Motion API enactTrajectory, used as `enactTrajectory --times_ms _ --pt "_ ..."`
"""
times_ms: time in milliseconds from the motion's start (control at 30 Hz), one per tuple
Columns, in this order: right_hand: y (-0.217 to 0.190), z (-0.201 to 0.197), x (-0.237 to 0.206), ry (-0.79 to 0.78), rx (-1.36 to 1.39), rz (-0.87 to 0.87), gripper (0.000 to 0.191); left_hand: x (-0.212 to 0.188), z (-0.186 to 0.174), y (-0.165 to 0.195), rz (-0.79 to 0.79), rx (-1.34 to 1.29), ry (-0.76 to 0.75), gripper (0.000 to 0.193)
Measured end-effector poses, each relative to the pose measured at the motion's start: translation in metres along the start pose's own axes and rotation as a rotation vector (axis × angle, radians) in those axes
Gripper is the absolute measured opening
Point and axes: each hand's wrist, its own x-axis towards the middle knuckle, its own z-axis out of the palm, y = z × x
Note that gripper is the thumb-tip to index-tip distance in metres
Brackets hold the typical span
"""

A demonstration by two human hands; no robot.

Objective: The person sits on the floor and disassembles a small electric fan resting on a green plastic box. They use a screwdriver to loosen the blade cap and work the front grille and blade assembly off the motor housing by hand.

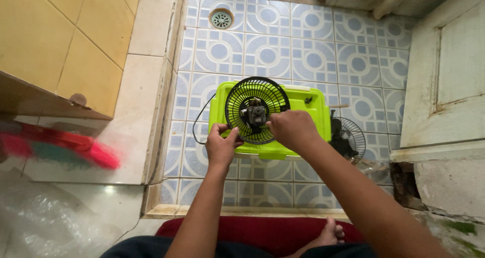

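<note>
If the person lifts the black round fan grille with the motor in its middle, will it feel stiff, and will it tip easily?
The black fan grille is thin open wirework, so it probably flexes slightly and feels light. The motor at its centre likely concentrates the weight there. The left hand grips its rim and the right hand reaches its centre, suggesting it wobbles unsupported on the green box.

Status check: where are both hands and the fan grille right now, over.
Left hand grips black fan grille at its lower-left rim. Right hand at the motor. Grille lies on green box; second grille beside it.
</note>
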Motion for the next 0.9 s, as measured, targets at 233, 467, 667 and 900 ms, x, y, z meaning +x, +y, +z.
enactTrajectory --times_ms 233,467,667,900 --pt "0.015 0.003 -0.003 0.288 0.235 -0.291 0.019 -0.001 -0.001 0.003 0.002 -0.021 -0.008 0.024" --pt "0.008 0.025 -0.001 0.193 0.055 -0.081 0.024 -0.001 0.001 0.005 0.023 0.011 -0.002 0.024" --pt "0.022 0.015 -0.010 0.198 0.251 -0.052 0.033 -0.002 -0.001 0.007 0.015 0.041 0.001 0.025" --pt "0.024 0.009 -0.013 0.196 0.106 -0.114 0.025 -0.002 -0.002 0.008 0.008 0.067 0.028 0.025"
